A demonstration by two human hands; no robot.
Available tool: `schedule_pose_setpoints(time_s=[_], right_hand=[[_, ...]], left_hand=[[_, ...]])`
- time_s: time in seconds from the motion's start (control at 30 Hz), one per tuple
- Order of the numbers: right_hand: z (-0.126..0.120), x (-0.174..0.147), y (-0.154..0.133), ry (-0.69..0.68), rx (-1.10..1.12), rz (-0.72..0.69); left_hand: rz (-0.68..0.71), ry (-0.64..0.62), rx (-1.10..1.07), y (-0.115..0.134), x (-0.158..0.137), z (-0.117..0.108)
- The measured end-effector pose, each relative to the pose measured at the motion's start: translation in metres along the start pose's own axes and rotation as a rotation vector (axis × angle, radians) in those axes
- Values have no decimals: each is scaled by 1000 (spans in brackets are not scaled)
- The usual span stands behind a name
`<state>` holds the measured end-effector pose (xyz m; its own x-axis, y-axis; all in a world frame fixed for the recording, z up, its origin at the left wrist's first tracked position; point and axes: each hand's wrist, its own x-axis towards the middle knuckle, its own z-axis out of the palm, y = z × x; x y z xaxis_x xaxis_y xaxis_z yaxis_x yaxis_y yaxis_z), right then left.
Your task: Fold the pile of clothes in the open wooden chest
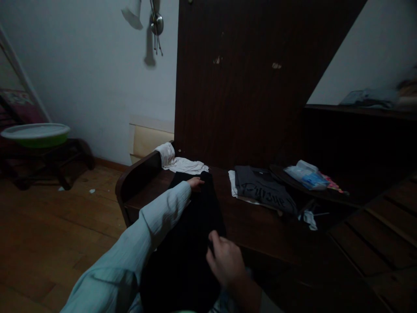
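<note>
Black garment (198, 217), partly on wooden worktop (250, 224); right hand (227, 257): grip clamped on its edge; left hand (196, 183): at far end, grip unclear.

Black long garment (197, 217), lower centre: matt cloth. Dark-brown curved-arm bench (243, 221), centre: smooth wood. Green round basin (42, 140), far left: smooth plastic. Silvery round lamp mount (157, 24), upper left: glossy metal.

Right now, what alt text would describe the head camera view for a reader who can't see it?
A person's left hand touches the far end of a black cloth, while the right hand pinches its right edge. The cloth lies partly on a dark wooden bench, beside a folded gray garment.
</note>
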<state>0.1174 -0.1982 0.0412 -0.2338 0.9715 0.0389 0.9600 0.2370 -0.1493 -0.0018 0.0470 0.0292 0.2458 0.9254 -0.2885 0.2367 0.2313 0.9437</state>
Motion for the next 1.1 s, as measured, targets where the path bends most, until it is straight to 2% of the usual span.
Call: schedule_pose_setpoints(time_s=[0.1, 0.23, 0.33, 0.5, 0.63, 0.77, 0.83, 0.97, 1.03, 1.1], right_hand=[[26, 1, -28, -90, -22, -151], [46, 6, -35, -86, -23, -170], [43, 9, -29, -145, -76, -163], [36, 9, -23, -170, -103, -258], [31, 10, -18, -174, -24, -248], [21, 20, -6, -196, 188, -338], [12, 31, 3, -123, 326, -306], [-1, 63, 26, 209, 423, -99], [2, 78, 36, 302, 407, -129], [11, 89, 43, 279, 357, -199]], left_hand=[[18, 61, 99, 1, 1, -4], [82, 196, 284, -3, -4, -10], [128, 264, 418, -6, -9, -13], [139, 284, 594, -14, -16, -13], [166, 313, 723, -18, -24, -10], [345, 389, 1054, -13, -38, -5], [417, 340, 1175, -9, -45, -2], [433, 195, 1180, -18, -54, 1], [386, 196, 1144, -30, -55, 2], [347, 224, 1122, -42, -55, 2]])
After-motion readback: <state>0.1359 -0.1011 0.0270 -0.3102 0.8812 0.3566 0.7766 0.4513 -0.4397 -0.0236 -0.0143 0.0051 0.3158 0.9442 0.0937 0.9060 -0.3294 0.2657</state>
